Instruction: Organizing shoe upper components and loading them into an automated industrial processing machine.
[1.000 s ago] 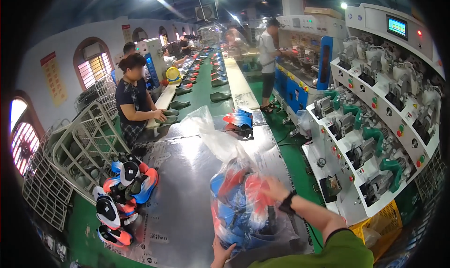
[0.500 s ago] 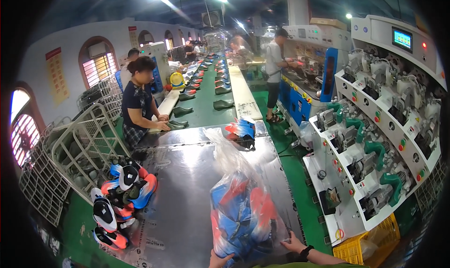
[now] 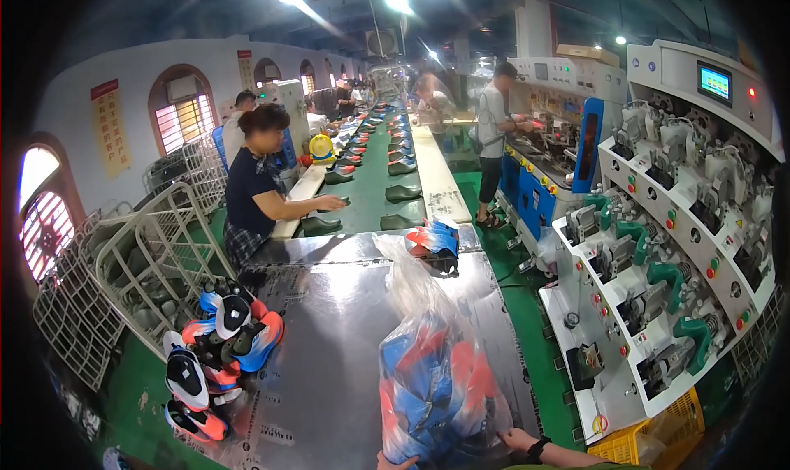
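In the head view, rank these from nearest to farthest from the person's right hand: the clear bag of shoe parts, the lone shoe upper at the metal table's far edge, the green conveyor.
1. Clear bag of shoe parts: touching the right hand, just to its left.
2. Lone shoe upper: at the far edge of the metal table.
3. Green conveyor: beyond the table, running away up the middle.

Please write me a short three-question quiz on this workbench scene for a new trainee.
1. True or false: the clear plastic bag holds blue and orange shoe parts.
2. Which hand grips the bag's lower right corner: A left hand, B right hand?
3. What lies at the metal table's left edge?

Key: 1 true. 2 B. 3 A pile of blue, orange and white shoes.
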Demonstrator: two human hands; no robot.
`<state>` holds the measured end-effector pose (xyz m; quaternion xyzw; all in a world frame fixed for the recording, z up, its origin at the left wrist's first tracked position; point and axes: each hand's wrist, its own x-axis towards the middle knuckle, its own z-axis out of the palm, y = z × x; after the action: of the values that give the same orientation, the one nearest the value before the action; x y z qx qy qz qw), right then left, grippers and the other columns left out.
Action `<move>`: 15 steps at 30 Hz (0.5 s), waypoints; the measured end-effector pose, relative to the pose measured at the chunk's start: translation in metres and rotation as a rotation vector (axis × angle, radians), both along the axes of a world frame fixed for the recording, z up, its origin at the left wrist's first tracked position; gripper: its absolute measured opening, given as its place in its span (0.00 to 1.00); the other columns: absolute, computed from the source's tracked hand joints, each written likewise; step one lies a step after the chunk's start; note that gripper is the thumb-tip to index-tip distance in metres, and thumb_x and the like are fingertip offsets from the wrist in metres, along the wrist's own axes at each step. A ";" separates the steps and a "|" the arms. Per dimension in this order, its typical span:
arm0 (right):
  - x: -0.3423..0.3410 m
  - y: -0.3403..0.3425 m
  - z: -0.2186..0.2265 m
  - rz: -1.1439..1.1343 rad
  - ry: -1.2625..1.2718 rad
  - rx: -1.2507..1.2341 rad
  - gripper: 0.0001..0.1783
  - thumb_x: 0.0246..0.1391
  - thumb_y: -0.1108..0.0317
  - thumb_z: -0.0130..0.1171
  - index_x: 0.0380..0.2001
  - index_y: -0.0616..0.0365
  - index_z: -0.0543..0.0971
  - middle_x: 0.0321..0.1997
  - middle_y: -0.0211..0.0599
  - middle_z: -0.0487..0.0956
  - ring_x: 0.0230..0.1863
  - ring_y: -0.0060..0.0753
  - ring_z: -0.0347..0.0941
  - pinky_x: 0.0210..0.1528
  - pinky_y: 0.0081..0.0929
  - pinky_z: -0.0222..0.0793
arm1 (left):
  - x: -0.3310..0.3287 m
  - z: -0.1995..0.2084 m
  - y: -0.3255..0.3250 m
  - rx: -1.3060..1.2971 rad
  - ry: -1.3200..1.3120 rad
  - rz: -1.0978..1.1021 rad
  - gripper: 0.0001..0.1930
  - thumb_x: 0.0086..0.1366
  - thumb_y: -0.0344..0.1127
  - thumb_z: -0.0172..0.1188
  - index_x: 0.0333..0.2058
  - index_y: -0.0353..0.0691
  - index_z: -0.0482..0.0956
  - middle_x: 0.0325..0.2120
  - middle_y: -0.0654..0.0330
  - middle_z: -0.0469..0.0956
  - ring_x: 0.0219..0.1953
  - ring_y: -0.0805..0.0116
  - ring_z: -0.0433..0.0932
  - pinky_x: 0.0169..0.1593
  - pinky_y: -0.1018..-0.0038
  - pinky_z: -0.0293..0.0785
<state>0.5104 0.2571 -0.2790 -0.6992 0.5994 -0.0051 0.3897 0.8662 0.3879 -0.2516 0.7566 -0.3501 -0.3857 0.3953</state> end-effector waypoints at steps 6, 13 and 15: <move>0.004 0.003 0.007 -0.033 -0.019 0.023 0.34 0.51 0.42 0.44 0.26 0.71 0.74 0.29 0.63 0.74 0.37 0.58 0.71 0.38 0.42 0.65 | 0.012 -0.045 0.004 0.051 -0.024 -0.007 0.51 0.36 0.52 0.72 0.51 0.23 0.55 0.45 0.38 0.67 0.49 0.53 0.67 0.49 0.67 0.66; -0.001 0.001 0.004 -0.004 -0.030 0.058 0.34 0.51 0.42 0.43 0.24 0.71 0.74 0.26 0.59 0.74 0.35 0.56 0.72 0.36 0.40 0.65 | 0.013 -0.047 0.002 -0.021 0.028 -0.008 0.50 0.35 0.51 0.73 0.50 0.24 0.57 0.45 0.40 0.67 0.48 0.54 0.68 0.48 0.66 0.68; -0.001 -0.002 0.000 0.055 -0.031 0.094 0.34 0.52 0.42 0.43 0.24 0.70 0.74 0.26 0.59 0.74 0.34 0.56 0.72 0.36 0.40 0.65 | 0.019 -0.073 0.007 -0.064 0.042 0.010 0.50 0.34 0.51 0.73 0.50 0.24 0.57 0.45 0.40 0.68 0.48 0.55 0.69 0.48 0.66 0.68</move>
<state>0.5092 0.2552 -0.2794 -0.6962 0.5734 0.0229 0.4312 0.8852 0.3950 -0.3242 0.7368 -0.3503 -0.3883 0.4286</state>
